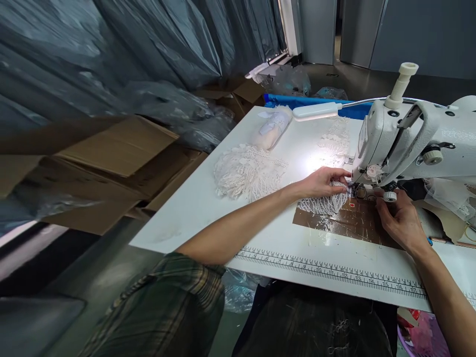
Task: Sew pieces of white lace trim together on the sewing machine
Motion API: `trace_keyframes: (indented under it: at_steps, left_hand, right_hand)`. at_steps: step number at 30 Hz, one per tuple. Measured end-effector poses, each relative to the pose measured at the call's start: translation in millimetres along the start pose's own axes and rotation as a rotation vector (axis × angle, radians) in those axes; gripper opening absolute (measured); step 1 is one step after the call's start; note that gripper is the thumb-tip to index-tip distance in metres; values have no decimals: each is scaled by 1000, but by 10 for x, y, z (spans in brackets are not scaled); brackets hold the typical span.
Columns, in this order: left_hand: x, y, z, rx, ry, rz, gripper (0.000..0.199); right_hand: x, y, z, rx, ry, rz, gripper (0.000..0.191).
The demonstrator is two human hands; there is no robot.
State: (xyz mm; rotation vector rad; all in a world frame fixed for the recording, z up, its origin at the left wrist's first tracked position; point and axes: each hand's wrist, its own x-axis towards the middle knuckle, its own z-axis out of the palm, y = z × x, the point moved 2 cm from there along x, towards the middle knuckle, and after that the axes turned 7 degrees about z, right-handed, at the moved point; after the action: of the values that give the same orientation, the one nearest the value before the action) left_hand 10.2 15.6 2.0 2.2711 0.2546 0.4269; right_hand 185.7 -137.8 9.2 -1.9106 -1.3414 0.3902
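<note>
A white sewing machine [420, 134] stands at the right of the table. My left hand [327, 182] lies just left of its needle area, closed with thumb and fingers on a piece of white lace [323, 204]. To the right of the needle, my right hand [403, 220] is curled in under the machine head, beside a white knob [389, 197]. Its fingertips are partly hidden there, and I cannot make out what is between them. More lace [334, 141] stretches away behind the machine's foot. A gathered heap of white lace [245, 171] lies on the left side of the table.
A wrapped roll [273, 126] sits beyond the lace heap, near a white lamp [316, 111] on a bendable neck. Brown tape [327, 225] covers part of the white tabletop [193, 213]. A printed ruler [334, 272] runs along the front edge. Open cardboard boxes [119, 144] stand left.
</note>
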Motion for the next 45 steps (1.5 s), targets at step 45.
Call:
trace_keyframes:
  at_steps: [45]
  left_hand:
    - [-74,-134,-97,-442,-61,-137,57]
  right_hand:
    - [11,69,-11,-53,6,-74,24]
